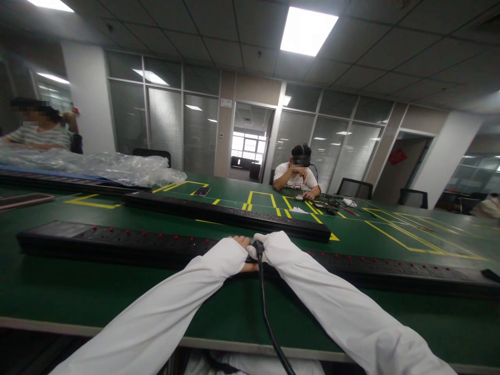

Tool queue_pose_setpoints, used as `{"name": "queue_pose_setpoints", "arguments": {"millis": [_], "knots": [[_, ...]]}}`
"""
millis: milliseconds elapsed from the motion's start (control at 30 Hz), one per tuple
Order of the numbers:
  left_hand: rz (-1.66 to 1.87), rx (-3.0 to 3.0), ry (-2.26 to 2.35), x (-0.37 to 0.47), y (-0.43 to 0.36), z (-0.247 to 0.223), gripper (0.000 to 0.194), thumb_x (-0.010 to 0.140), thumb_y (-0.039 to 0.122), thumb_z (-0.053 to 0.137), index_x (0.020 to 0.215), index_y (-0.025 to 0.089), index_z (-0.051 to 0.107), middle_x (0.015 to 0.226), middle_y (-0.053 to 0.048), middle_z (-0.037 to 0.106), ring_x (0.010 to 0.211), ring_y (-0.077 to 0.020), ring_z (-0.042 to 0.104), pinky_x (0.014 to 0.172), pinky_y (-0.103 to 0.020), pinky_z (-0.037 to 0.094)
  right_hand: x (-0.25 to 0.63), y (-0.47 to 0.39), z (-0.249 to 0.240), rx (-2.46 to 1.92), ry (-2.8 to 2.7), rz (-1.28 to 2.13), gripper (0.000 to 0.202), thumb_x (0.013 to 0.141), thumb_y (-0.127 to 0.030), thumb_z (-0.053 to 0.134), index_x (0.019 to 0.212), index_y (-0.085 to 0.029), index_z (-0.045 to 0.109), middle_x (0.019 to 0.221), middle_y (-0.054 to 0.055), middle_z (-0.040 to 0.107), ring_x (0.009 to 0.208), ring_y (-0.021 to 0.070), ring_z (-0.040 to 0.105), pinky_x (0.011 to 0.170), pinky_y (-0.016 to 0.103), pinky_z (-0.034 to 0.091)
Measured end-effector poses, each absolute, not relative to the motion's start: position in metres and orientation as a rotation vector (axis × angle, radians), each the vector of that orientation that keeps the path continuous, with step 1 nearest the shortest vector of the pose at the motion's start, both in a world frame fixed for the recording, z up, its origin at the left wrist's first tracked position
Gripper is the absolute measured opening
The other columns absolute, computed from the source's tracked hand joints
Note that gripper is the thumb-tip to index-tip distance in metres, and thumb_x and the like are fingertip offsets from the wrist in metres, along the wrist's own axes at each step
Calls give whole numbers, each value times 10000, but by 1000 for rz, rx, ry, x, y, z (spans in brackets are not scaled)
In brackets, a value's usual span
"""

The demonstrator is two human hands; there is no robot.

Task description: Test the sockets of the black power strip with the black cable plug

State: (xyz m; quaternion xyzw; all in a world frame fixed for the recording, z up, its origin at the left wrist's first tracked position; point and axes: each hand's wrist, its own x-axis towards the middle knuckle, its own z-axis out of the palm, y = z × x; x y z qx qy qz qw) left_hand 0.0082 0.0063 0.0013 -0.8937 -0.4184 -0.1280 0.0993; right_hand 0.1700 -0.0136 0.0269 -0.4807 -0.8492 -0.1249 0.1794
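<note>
The plug (259,248) is held by the right hand (253,253). The near strip (167,245) is gripped by the left hand (242,241).

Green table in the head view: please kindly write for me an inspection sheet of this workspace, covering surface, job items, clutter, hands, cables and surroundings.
Surface: green tabletop, marked with yellow lines.
Job items: long black power strip with small red parts nearest the wearer; similar long black strip beyond it.
Clutter: crumpled clear plastic wrap, left; dark flat phone-like object.
Hands: left hand touches the power strip; right hand holds a black plug. Whether plugged in: cannot tell.
Cables: black cable runs from plug over the tabletop's near edge.
Surroundings: person seated opposite; person at far left; glass partitions.
</note>
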Motion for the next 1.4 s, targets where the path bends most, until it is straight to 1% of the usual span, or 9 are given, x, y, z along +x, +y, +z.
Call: {"name": "queue_pose_setpoints", "arguments": {"millis": [133,367,567,667,833,1067,1133,1267,1400], "knots": [[-380,-2632,-1243,10,8,-1,680,574,741,345,905,163,478,860,-85,564,813,-258,535,687,-352,396,169,-14,27,-1375,-2385,-463,357,676,-576,396,688,-230,481,492,-51,460,441,48,350,462,174,172],[-408,-2621,-1236,8,7,-1,641,574,723,379,889,173,478,850,-71,562,808,-250,535,697,-349,391,169,-12,26,-1392,-2408,-414,371,683,-586,381,703,-228,479,499,-51,466,436,47,349,455,174,174],[-376,-2632,-1245,10,3,3,628,593,705,378,892,163,481,858,-86,569,820,-258,537,704,-351,389,169,-14,25,-1385,-2392,-456,373,665,-590,401,698,-229,485,516,-53,479,451,50,360,465,179,171],[-367,-2640,-1266,10,-1,7,627,584,704,391,888,163,481,861,-86,570,823,-258,537,708,-347,391,168,-14,28,-1381,-2401,-423,367,675,-577,399,700,-221,485,509,-52,467,451,45,352,467,173,185],[-385,-2647,-1305,9,-3,9,618,560,698,430,871,166,483,842,-79,565,813,-250,540,716,-339,392,167,-16,34,-1399,-2458,-259,375,694,-557,390,709,-195,484,518,-42,466,435,32,347,456,159,207],[-371,-2658,-1281,10,-1,8,634,574,708,404,892,166,481,869,-85,568,823,-259,530,712,-352,390,166,-20,33,-1377,-2411,-411,354,680,-566,404,726,-228,496,526,-51,489,462,49,383,470,171,199],[-370,-2651,-1277,10,1,6,641,576,715,390,895,167,481,871,-84,566,821,-256,529,710,-351,389,166,-18,32,-1371,-2420,-409,357,682,-568,401,732,-228,497,536,-51,495,464,48,384,469,170,193],[-378,-2628,-1263,9,6,0,672,566,744,352,879,163,480,842,-80,560,790,-257,532,683,-353,390,167,-15,30,-1395,-2426,-388,378,690,-575,382,728,-216,492,508,-47,468,436,43,339,459,169,188],[-388,-2630,-1265,8,6,0,659,560,746,361,870,176,475,834,-70,559,791,-248,531,687,-338,386,166,-15,30,-1407,-2424,-352,377,688,-578,383,727,-218,488,504,-49,464,431,41,339,456,168,188]]}}
